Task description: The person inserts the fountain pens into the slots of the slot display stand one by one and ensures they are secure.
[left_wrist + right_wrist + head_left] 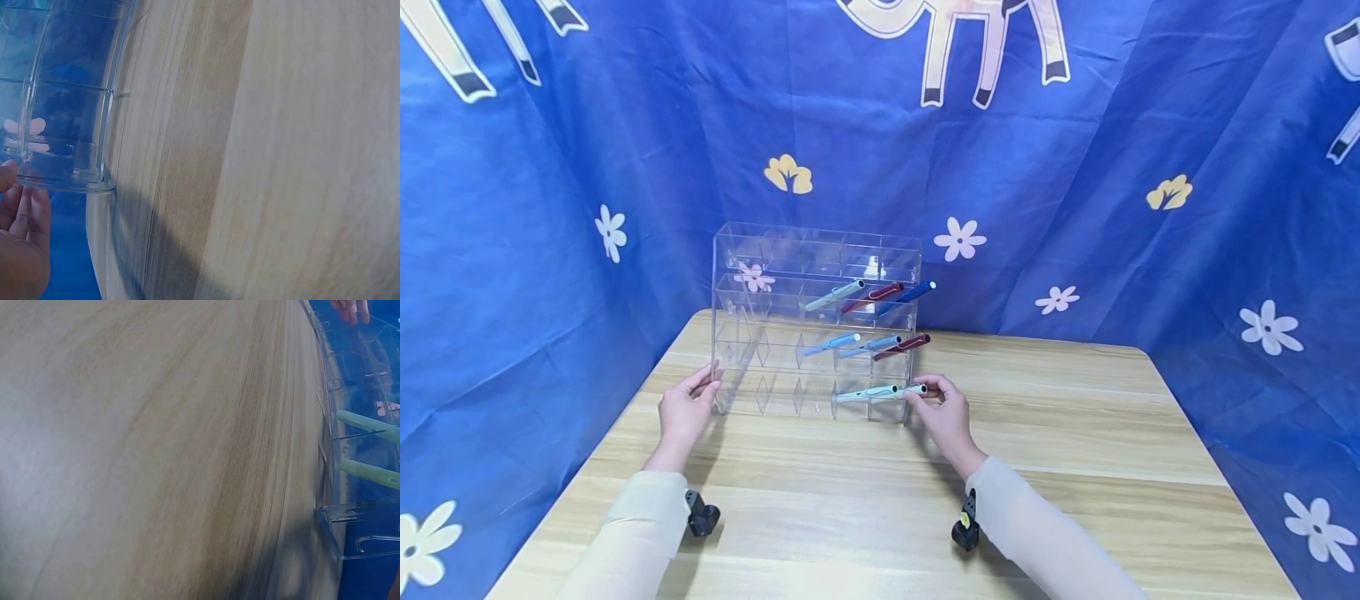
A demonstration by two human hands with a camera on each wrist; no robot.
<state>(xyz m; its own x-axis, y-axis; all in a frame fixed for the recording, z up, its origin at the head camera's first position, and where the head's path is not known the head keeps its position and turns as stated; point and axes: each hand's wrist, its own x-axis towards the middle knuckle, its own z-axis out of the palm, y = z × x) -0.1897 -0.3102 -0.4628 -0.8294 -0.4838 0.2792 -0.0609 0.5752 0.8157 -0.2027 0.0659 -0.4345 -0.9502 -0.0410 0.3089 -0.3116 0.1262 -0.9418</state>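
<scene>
A clear acrylic pen rack (816,271) with rows of compartments stands upright on the table. My left hand (687,408) holds its lower left edge, the thumb in front and the fingers outside the side panel. At the bottom right, my right hand (946,414) pinches the outer end of a pale green pen (917,389) lying in the last compartment. Beside that pen is another pale green pen (868,393). The right wrist view barely catches the right hand at its corner, so the fingertips are hidden there; both green pens (369,472) show side by side.
In the middle row lie two light blue pens (832,343) and a dark red pen (902,347). Above them are a pale pen (835,295), a dark red pen (872,297) and a dark blue pen (907,297). A blue patterned curtain (865,158) surrounds the wooden table (1060,417).
</scene>
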